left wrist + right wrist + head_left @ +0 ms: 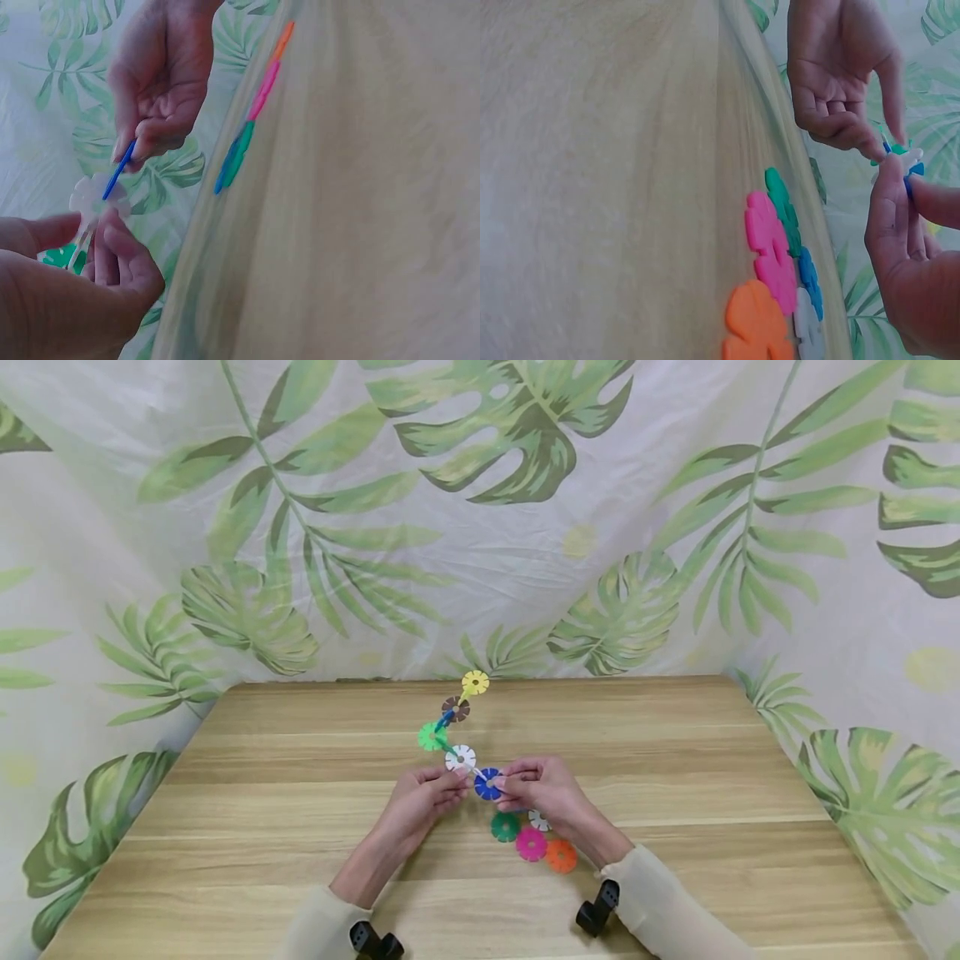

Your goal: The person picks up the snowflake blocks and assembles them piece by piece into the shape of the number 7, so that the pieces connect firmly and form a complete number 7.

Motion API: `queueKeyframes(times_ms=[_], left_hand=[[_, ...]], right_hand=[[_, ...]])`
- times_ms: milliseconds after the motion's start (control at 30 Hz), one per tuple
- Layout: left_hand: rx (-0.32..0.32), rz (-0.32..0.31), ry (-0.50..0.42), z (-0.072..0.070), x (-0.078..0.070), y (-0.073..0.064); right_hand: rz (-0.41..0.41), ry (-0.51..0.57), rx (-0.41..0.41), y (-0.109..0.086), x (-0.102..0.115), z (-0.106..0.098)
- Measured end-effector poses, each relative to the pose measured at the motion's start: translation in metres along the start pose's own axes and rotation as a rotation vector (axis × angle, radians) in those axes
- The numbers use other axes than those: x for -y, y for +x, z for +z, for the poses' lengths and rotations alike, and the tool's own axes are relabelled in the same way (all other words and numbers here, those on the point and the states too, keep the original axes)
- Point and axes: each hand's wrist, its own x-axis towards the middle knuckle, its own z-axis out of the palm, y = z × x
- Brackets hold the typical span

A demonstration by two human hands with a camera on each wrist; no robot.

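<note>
A chain of slotted plastic discs is held above the table. From its far end come a yellow disc [476,682], a brown disc [455,708], a light green disc [431,737] and a white disc [461,758], with edge-on discs between them. My left hand [422,806] pinches the chain near the white disc. The blue disc [488,784] at the near end is gripped between thumb and fingers of my right hand [551,793]. In the left wrist view the blue disc [118,171] stands edge-on against the white one [100,193]; how firmly they join cannot be told.
Loose discs lie just below the right hand: dark green [506,827], pink [532,843], orange [561,855] and white [538,819], partly covered by that hand. A blue disc [810,283] lies beside them. Leaf-patterned cloth [495,527] hangs behind the wooden table [300,752].
</note>
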Motion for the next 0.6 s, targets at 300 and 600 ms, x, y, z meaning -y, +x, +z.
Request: queueKeyframes(times_ms=[300,600], left_hand=[[0.014,-0.022,0.031,0.009,0.005,-0.005],[-0.045,-0.013,0.087,0.005,0.005,-0.007]], right_hand=[[-0.008,-0.033,-0.018,0.001,-0.002,0.006],[-0.060,-0.150,0.012,0.001,0.005,-0.004]])
